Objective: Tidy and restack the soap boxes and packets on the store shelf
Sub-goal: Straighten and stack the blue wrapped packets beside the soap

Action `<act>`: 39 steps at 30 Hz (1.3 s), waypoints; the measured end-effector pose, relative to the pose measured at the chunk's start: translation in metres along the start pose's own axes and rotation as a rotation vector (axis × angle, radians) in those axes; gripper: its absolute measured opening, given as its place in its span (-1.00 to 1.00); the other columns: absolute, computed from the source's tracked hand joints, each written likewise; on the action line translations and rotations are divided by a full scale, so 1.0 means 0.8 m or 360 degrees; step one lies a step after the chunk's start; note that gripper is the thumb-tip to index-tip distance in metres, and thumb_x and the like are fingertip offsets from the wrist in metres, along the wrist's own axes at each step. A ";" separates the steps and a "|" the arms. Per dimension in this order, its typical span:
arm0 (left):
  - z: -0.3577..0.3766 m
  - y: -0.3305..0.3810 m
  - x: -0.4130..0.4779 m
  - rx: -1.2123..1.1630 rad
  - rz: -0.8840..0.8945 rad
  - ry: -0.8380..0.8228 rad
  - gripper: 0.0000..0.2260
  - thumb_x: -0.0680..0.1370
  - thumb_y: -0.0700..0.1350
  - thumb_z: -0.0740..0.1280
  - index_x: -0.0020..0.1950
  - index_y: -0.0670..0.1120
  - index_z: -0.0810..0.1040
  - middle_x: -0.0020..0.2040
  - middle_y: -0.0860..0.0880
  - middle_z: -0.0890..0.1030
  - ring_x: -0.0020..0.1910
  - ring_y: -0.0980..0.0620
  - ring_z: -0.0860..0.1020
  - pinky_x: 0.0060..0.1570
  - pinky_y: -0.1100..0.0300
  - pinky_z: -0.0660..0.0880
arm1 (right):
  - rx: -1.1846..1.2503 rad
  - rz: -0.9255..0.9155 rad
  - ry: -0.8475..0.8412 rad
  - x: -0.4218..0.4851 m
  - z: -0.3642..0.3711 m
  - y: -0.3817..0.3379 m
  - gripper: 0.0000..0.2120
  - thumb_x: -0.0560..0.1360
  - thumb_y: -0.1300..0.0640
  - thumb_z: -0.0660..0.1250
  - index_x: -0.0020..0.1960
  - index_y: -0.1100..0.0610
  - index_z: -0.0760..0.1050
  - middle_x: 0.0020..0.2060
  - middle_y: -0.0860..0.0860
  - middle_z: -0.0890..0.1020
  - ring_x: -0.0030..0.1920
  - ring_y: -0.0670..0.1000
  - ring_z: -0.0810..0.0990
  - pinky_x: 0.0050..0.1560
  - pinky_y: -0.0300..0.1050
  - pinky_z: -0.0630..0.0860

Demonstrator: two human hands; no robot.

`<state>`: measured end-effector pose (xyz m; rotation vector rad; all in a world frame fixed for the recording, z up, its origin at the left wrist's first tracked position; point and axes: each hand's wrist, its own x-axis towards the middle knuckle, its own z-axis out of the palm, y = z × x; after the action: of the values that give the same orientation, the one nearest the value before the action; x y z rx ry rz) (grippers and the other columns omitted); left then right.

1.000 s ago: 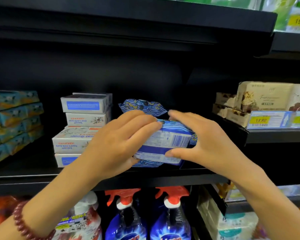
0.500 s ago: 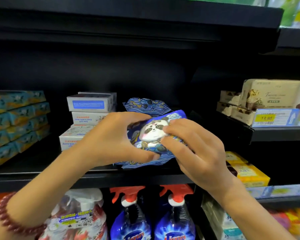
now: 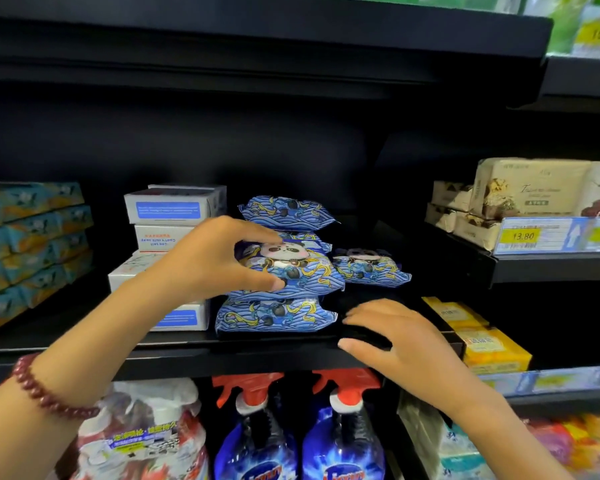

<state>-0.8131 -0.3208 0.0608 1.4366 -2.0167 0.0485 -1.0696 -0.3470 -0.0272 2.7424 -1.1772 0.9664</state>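
The left hand (image 3: 208, 261) grips a panda packet (image 3: 291, 268), fingers curled over its top and thumb at its front edge. It sits on a lower packet (image 3: 274, 315) at the front of the shelf (image 3: 222, 358). The right hand (image 3: 406, 344) holds nothing, its fingers loosely spread by the shelf lip. White boxes (image 3: 174, 206) are stacked just left of the packets, and 1 more packet (image 3: 371, 270) lies to the right

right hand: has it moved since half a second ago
Yes. The right hand has left the blue panda-print soap packet and dropped down-right to the front edge of the black shelf.
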 end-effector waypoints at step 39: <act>0.176 0.083 -0.054 0.0216 0.0626 0.0448 -0.79 0.31 -0.18 0.58 -0.11 -0.19 0.69 -0.15 -0.06 0.67 -0.19 -0.05 0.65 -0.31 0.18 0.58 | -0.0429 0.0442 -0.0247 0.085 -0.031 0.050 -0.26 0.29 -0.30 0.40 0.35 0.03 0.34 0.21 0.00 0.43 0.22 0.04 0.38 0.14 0.00 0.45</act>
<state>-0.9295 -0.3130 -0.0505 1.0215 -2.0543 0.5343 -1.0734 -0.4148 0.0204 2.5214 -1.6137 0.5614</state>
